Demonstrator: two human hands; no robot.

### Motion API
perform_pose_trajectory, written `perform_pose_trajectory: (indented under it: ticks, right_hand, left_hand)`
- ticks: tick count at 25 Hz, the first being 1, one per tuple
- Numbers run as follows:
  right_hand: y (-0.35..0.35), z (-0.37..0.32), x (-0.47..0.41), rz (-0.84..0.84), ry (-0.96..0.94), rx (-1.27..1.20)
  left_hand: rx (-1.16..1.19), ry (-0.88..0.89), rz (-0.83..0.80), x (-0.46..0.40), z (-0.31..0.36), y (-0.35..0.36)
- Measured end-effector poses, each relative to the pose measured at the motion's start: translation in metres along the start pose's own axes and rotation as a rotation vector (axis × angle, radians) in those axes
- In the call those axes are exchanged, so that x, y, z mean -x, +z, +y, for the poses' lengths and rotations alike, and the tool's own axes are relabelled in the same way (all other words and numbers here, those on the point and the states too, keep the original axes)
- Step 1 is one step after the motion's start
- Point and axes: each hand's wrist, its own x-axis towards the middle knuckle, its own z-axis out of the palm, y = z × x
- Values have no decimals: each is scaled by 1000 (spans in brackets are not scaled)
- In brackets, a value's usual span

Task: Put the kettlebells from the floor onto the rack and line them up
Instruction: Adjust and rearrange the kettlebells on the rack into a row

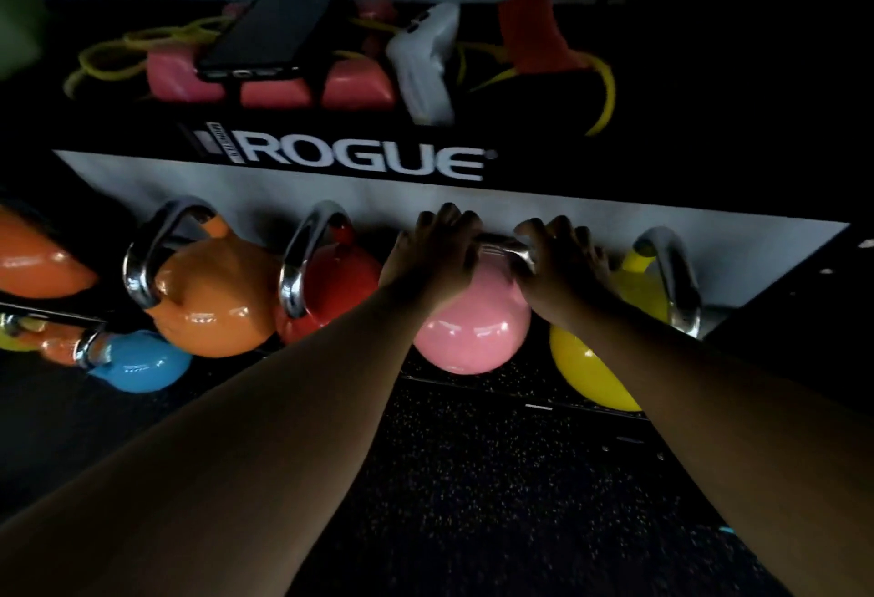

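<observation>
A pink kettlebell (pixel 473 331) sits on the lower shelf of the black rack (pixel 359 161), between a red kettlebell (pixel 336 284) and a yellow kettlebell (pixel 596 360). My left hand (pixel 430 256) and my right hand (pixel 558 260) both wrap its steel handle from either side. An orange kettlebell (pixel 213 303) stands left of the red one. Part of another orange kettlebell (pixel 38 260) shows at the far left edge. Lower and closer to me at the left lies a blue kettlebell (pixel 142 367); whether it rests on the floor or the shelf, I cannot tell.
The rack's top shelf carries a black phone (pixel 279 28) on pink weights (pixel 274 85), a white object (pixel 421 57), yellow cord (pixel 600 95) and an orange item (pixel 534 33). Dark speckled rubber floor (pixel 496 478) lies in front of the rack.
</observation>
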Motion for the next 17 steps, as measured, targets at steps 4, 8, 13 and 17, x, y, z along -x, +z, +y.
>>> perform_pose_trajectory:
  ticks: [4, 8, 13, 17]
  right_hand:
    - [23, -29, -23, -81, 78, -85]
    - [34, -21, -34, -175, 205, -246]
    - [41, -47, -10, 63, 414, -370]
    - [38, -32, 1, 4, 459, -703]
  left_hand:
    - [91, -155, 38, 8, -37, 2]
    - [518, -568, -45, 15, -27, 21]
    - [887, -545, 23, -3, -34, 41]
    - [1071, -565, 136, 0, -28, 56]
